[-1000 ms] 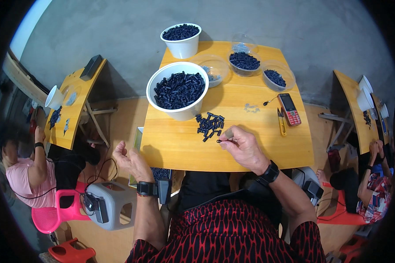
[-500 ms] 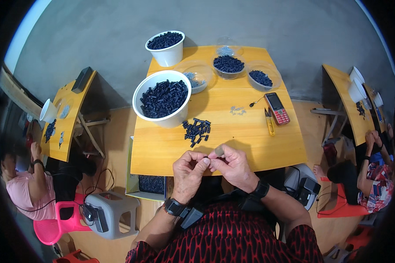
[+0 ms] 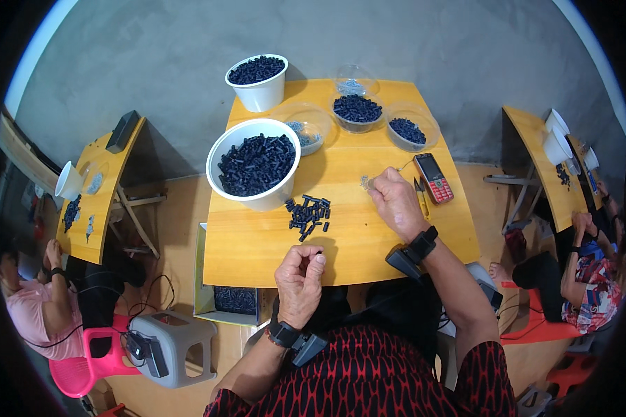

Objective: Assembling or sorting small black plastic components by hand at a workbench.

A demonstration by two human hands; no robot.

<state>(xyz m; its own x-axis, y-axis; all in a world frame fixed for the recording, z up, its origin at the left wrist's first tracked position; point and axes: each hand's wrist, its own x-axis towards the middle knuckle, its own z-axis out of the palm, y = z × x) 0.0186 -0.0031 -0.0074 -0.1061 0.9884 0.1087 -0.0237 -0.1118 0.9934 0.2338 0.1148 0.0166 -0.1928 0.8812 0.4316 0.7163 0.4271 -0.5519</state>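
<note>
My left hand (image 3: 299,285) is at the near edge of the wooden table (image 3: 257,257), thumb and forefinger pinched on a small black plastic piece, of which only a bit shows at the fingertips. Farther up the table, my right hand (image 3: 398,203) bends down over a small scatter of silvery metal bits (image 3: 365,182). Its fingers are drawn together, and their tips are hidden, so I cannot make out what they hold. Between the left hand and a large white bucket lies a loose pile of short black tubes (image 3: 308,217).
Black tubes fill the white bucket (image 3: 254,167), another bucket (image 3: 257,87) and clear bowls (image 3: 357,111). A red phone (image 3: 435,179) and yellow snips (image 3: 423,201) lie right of my right hand. An open box (image 3: 205,302) stands below. People sit at side tables.
My hands have parted. The right hand has moved away and to the right, to the metal bits; the left stays near the table edge with the black piece.
</note>
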